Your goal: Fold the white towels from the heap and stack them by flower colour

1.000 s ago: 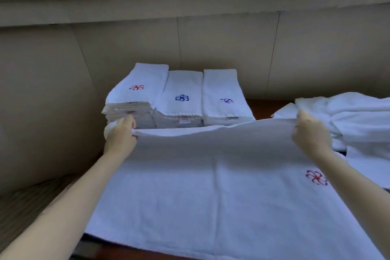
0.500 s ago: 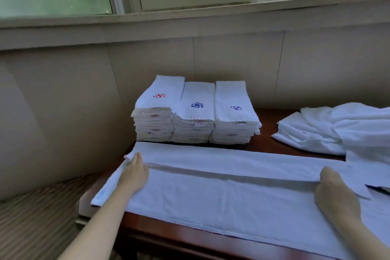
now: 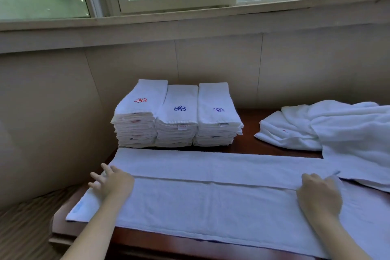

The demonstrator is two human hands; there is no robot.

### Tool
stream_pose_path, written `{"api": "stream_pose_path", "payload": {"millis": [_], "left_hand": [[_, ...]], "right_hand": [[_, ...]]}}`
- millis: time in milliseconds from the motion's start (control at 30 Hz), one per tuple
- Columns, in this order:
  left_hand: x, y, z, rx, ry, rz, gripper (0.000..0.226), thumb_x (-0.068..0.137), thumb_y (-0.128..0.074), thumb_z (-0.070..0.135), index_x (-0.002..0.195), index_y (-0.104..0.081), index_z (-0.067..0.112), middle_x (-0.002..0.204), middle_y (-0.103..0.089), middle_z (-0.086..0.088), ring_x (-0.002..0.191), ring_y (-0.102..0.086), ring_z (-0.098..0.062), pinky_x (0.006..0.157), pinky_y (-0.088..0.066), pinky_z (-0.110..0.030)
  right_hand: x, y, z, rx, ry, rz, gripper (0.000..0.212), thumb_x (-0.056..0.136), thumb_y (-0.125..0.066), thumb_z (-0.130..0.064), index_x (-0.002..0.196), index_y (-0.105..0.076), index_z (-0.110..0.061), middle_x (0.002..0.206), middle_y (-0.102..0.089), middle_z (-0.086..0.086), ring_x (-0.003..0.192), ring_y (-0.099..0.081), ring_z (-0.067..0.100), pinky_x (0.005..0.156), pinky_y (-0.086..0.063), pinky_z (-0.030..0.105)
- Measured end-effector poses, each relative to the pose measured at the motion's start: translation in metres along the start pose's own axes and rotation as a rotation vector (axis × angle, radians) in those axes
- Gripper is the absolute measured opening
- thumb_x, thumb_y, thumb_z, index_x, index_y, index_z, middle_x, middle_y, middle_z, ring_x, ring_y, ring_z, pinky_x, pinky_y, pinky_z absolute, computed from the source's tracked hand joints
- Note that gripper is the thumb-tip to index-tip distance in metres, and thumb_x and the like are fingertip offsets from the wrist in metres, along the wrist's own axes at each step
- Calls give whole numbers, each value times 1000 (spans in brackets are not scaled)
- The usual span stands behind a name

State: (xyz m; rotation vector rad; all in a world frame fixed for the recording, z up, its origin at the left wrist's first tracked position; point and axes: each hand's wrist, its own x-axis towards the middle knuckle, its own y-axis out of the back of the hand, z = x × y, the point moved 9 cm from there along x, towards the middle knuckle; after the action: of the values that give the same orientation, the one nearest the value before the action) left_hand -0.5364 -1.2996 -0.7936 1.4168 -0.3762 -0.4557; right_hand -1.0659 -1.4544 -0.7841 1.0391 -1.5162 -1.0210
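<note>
On the bench [image 3: 249, 148], three towel stacks [image 3: 177, 120] stand side by side at the far left. The heap [image 3: 337, 129] lies far right. The half-folded towel [image 3: 211, 192] stretches across the near edge before both.

The dark wooden table [image 3: 249, 150] carries three folded stacks [image 3: 177, 124], a heap [image 3: 329, 131] (right) and a spread towel [image 3: 211, 202].

**Count of items on the table**

Table [image 3: 249, 150]: 1. Folded towel stacks at the back edge: 3, namely red-flower stack [image 3: 138, 118], blue-flower stack [image 3: 178, 120], purple-flower stack [image 3: 217, 118]. Towel spread along the front edge [image 3: 211, 192]: 1. Unfolded heap at the right edge [image 3: 337, 129]: 1. Hands: 2, left hand [image 3: 111, 183] and right hand [image 3: 318, 194].
</note>
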Motion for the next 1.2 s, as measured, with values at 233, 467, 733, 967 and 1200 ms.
{"api": "stream_pose_path", "payload": {"millis": [233, 467, 733, 967, 1200], "left_hand": [[-111, -25, 186, -54, -617, -61, 49, 98, -30, 15, 147, -32, 21, 161, -6, -4, 148, 0, -21, 117, -3, -44], [-199, -54, 287, -186, -823, -134, 49, 100, -23, 39, 147, -32, 27, 158, -21, 0, 145, -16, -16, 116, -8, -44], [-148, -61, 241, -26, -715, -132, 60, 95, -17, 62, 151, -7, 41, 161, 3, 3, 148, -1, -16, 118, -3, -43], [-54, -44, 118, 4, -499, -139, 57, 96, -17, 61, 149, -4, 46, 161, 6, 7, 148, 0, -16, 118, -3, -45], [-2, -22, 80, 49, -556, -166, 50, 103, -18, 43, 151, -5, 40, 161, 1, 1, 148, -4, -18, 117, -9, -45]], "right_hand": [[-6, 5, -13, -72, -67, -89, 7, 81, -48, -17, 78, -54, -20, 94, -61, -6, 102, -44, 24, 83, -31, 31], [4, -19, 10, 96, -19, -114, 31, 97, -33, -26, 124, -47, -18, 135, -45, 7, 127, -37, 27, 102, -29, 36], [39, -38, -1, 182, 207, -278, 46, 100, -21, -46, 138, -38, -26, 156, -22, 1, 145, -11, 25, 117, -8, 48], [38, -41, 6, 126, 216, -278, 53, 101, -15, -47, 151, -16, -30, 161, 1, 2, 148, 7, 23, 118, 4, 47], [32, -47, 15, 61, 98, -296, 52, 100, -17, -48, 148, -22, -28, 159, -9, 6, 147, -1, 27, 116, -2, 49]]}}
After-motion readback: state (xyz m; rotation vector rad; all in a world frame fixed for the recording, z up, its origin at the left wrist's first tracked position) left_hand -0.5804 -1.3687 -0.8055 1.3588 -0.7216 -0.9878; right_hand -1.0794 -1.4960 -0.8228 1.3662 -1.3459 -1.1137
